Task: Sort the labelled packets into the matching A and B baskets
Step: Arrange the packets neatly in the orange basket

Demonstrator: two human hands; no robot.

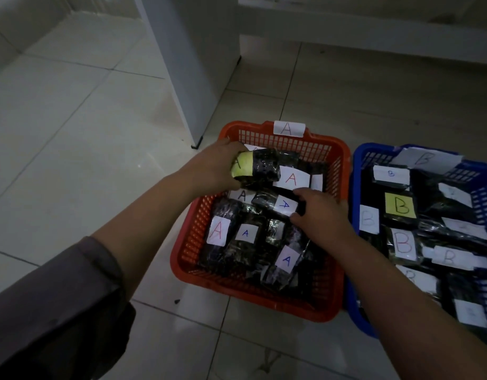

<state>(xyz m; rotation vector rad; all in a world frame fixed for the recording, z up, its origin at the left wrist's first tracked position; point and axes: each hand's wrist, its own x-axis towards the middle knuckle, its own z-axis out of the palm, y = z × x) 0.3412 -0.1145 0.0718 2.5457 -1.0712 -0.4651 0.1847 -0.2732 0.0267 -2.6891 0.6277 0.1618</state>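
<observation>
An orange basket [331, 303] tagged A holds several black packets with white A labels. My left hand [214, 167] is shut on a black packet with a yellow A label [260, 168], held just above the basket's back left part. My right hand [317, 215] rests inside the basket, fingers closed around another black packet with a white A label [275, 202]. To the right stands a blue basket [356, 193] tagged B, filled with several black packets carrying B labels, one of them yellow [400, 205].
Both baskets sit on a pale tiled floor [72, 133]. A white cabinet or post [193, 64] stands just behind the orange basket, and a low white ledge [374, 28] runs along the back. A grey sleeve [53, 311] covers my left upper arm.
</observation>
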